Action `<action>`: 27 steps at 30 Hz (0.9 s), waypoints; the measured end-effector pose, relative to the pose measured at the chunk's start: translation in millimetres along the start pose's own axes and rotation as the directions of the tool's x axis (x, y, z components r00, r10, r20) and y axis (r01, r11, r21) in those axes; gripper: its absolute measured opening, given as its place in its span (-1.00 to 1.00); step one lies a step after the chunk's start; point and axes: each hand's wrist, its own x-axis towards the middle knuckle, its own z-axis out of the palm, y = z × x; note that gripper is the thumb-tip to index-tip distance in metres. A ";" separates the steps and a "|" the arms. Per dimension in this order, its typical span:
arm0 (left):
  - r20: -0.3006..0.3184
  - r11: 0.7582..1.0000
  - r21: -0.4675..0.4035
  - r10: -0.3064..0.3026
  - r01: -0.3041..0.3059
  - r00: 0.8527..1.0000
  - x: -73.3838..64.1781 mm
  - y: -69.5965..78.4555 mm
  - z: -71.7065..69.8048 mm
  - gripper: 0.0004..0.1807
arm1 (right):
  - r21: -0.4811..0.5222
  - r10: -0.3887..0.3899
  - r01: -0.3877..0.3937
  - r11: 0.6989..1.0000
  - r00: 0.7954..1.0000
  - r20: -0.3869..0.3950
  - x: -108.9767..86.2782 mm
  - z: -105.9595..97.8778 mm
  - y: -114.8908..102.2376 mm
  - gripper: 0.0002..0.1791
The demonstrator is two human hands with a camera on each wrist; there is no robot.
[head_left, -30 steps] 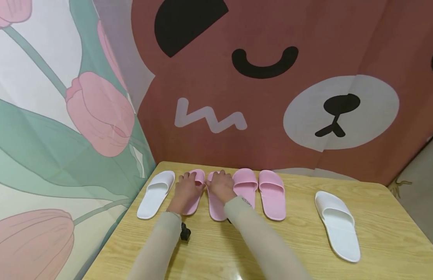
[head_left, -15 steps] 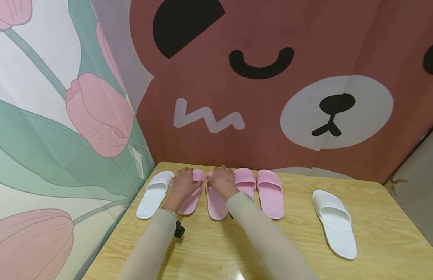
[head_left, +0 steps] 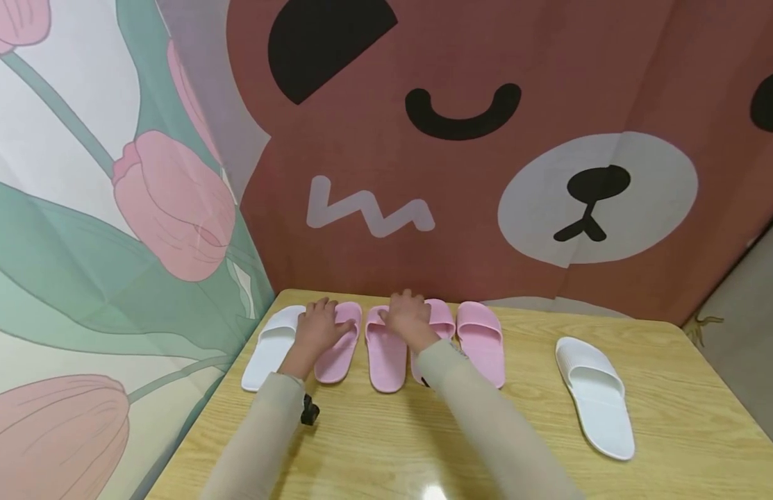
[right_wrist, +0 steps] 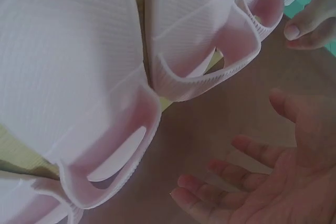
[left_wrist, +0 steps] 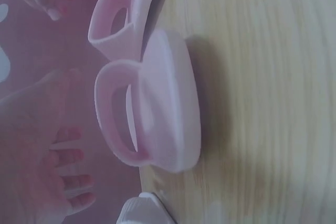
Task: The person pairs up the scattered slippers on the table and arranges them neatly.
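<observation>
Several pink slippers stand in a row at the table's back, toes toward the wall. My left hand (head_left: 319, 328) hovers with spread, loose fingers over the gap between the white slipper (head_left: 267, 362) and the leftmost pink slipper (head_left: 338, 360). In the left wrist view, the left hand (left_wrist: 31, 156) is clear of the pink slipper (left_wrist: 163, 98). My right hand (head_left: 408, 321), fingers loose, hangs over the second pink slipper (head_left: 387, 362) and the third pink slipper (head_left: 441, 314), partly hiding the third. The right wrist view shows the right hand (right_wrist: 283, 177) apart from the slippers, holding nothing.
At the row's right end lies another pink slipper (head_left: 486, 353). A lone white slipper (head_left: 599, 403) lies tilted farther right on the wooden table (head_left: 361, 444). Behind rises a bear-print cloth (head_left: 474, 208); a tulip-print cloth (head_left: 173, 208) borders the left.
Both hands have come off the two left pink slippers and drawn apart. The left hand has moved left and the right hand rightward. The slippers have stayed put.
</observation>
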 end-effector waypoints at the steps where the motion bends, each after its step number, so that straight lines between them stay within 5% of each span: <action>1: 0.001 1.000 0.006 -0.005 0.005 1.000 0.2 -1.8 0.7 -0.18 | 0.011 0.002 -0.002 1.000 1.000 0.005 -0.1 -1.4 1.8 -0.31; 27: 0.038 0.999 0.040 -0.039 0.037 0.999 -5.0 -34.9 -8.5 -0.21 | 0.026 0.014 -0.013 1.000 1.000 -0.025 -8.3 -19.2 48.9 -0.35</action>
